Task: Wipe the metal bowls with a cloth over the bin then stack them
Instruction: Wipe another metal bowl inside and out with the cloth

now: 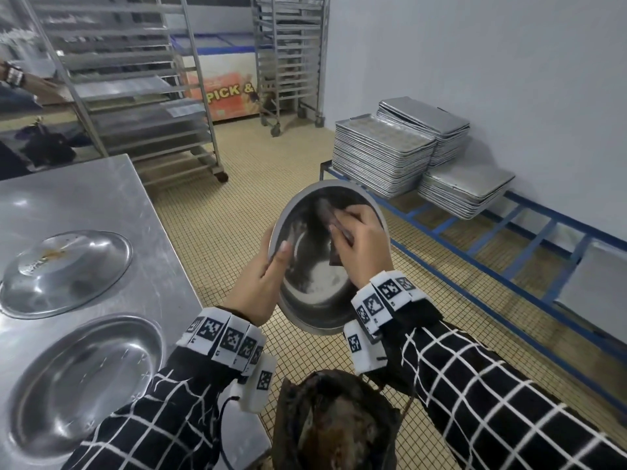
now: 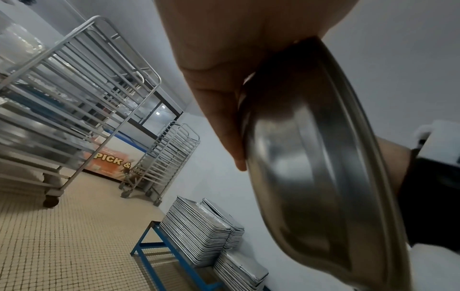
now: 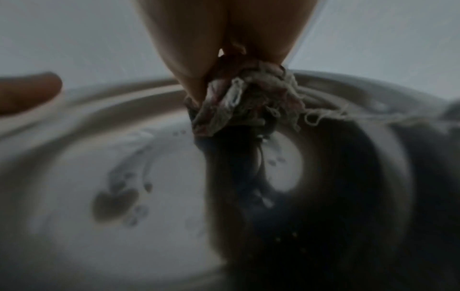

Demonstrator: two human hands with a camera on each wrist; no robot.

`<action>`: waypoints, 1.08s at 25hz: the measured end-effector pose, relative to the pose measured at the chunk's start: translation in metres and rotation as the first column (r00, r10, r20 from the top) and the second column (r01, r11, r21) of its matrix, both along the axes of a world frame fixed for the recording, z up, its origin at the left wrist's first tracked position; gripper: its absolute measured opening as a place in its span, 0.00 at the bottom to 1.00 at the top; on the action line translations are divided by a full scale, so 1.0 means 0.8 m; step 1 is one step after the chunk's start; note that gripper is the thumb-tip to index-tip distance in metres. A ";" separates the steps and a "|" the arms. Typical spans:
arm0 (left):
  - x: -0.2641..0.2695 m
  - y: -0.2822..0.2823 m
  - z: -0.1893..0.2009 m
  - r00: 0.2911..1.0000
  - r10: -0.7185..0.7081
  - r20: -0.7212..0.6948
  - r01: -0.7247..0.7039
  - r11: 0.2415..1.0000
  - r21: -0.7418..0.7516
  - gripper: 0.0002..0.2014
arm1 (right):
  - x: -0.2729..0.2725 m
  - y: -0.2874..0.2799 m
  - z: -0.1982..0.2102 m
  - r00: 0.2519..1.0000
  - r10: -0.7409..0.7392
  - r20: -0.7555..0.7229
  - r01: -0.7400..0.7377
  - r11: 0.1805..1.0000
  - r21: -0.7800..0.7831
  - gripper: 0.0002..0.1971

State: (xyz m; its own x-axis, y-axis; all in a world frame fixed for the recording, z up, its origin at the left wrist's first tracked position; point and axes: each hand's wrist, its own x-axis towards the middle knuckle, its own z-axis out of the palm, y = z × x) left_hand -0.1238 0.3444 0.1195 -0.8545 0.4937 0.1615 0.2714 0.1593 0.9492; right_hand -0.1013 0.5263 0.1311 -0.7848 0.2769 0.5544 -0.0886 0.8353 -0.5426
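A tilted metal bowl [image 1: 315, 290] is held over the dark-lined bin [image 1: 336, 422]. My left hand [image 1: 268, 276] grips its left rim, thumb inside and fingers [image 2: 224, 118] behind the outer wall [image 2: 311, 167]. My right hand [image 1: 359, 245] is inside the bowl and pinches a bunched, frayed cloth [image 1: 327, 212] against the upper inner wall. The right wrist view shows the cloth [image 3: 239, 106] between my fingers, with smears and droplets on the bowl's inside [image 3: 124, 196]. Two more metal bowls are on the steel table [image 1: 101, 198]: one upside down [image 1: 68, 269], one upright [image 1: 88, 378].
Stacks of baking trays [image 1: 383, 154] sit on a low blue frame [image 1: 509, 239] along the right wall. Wheeled tray racks [image 1: 142, 96] and a chest freezer [image 1: 224, 83] stand at the back. Another person's arm [image 1: 20, 79] shows at the far left. Tiled floor lies between.
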 end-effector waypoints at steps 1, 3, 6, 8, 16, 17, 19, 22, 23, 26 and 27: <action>0.000 0.000 0.000 1.000 -0.011 0.002 0.011 1.000 -0.001 0.32 | 0.000 0.001 -0.003 0.998 0.019 0.053 -0.022 0.999 0.044 0.14; -0.003 0.000 -0.002 1.000 -0.015 0.014 0.015 1.000 0.015 0.30 | 0.007 0.003 -0.012 0.982 0.095 0.162 -0.108 0.991 0.075 0.15; -0.006 -0.002 0.003 0.999 0.013 0.034 -0.015 0.998 0.065 0.31 | 0.024 0.002 -0.025 0.917 0.236 0.321 -0.262 0.964 0.040 0.15; -0.013 -0.004 0.006 0.995 0.082 0.049 -0.086 0.992 0.094 0.37 | 0.036 -0.002 -0.031 0.828 0.314 0.465 -0.361 0.932 0.013 0.12; -0.022 0.006 0.003 0.972 0.205 0.115 -0.221 0.964 0.150 0.19 | 0.073 -0.011 -0.051 0.808 0.331 0.487 -0.473 0.858 0.201 0.25; -0.021 0.009 0.001 0.967 0.218 0.131 -0.237 0.960 0.150 0.20 | 0.075 -0.010 -0.057 0.834 0.326 0.446 -0.455 0.863 0.220 0.23; -0.022 0.013 -0.005 0.954 0.232 0.188 -0.261 0.954 0.148 0.22 | 0.077 -0.004 -0.064 0.890 0.339 0.306 -0.418 0.875 0.245 0.15; -0.025 0.017 -0.001 0.932 0.201 0.303 -0.261 0.950 0.173 0.30 | 0.075 0.014 -0.063 0.908 0.377 0.181 -0.411 0.885 0.220 0.13; -0.026 0.017 0.001 0.937 0.174 0.304 -0.232 0.958 0.166 0.34 | 0.074 0.020 -0.061 0.904 0.388 0.182 -0.416 0.895 0.162 0.13; -0.024 0.023 0.005 0.968 0.139 0.209 -0.153 0.987 0.052 0.20 | 0.076 0.035 -0.047 0.909 0.380 0.171 -0.388 0.921 0.014 0.13; -0.021 0.024 0.007 0.982 0.137 0.131 -0.134 0.990 -0.033 0.14 | 0.078 0.040 -0.040 0.914 0.375 0.156 -0.377 0.926 -0.020 0.13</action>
State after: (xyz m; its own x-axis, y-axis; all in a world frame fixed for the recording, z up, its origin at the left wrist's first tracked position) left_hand -0.1407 0.3635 0.1251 -0.9266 0.3746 0.0322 0.1182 0.2089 0.9708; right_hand -0.0391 0.5580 0.0990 -0.9056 -0.0605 0.4199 -0.3136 0.7620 -0.5666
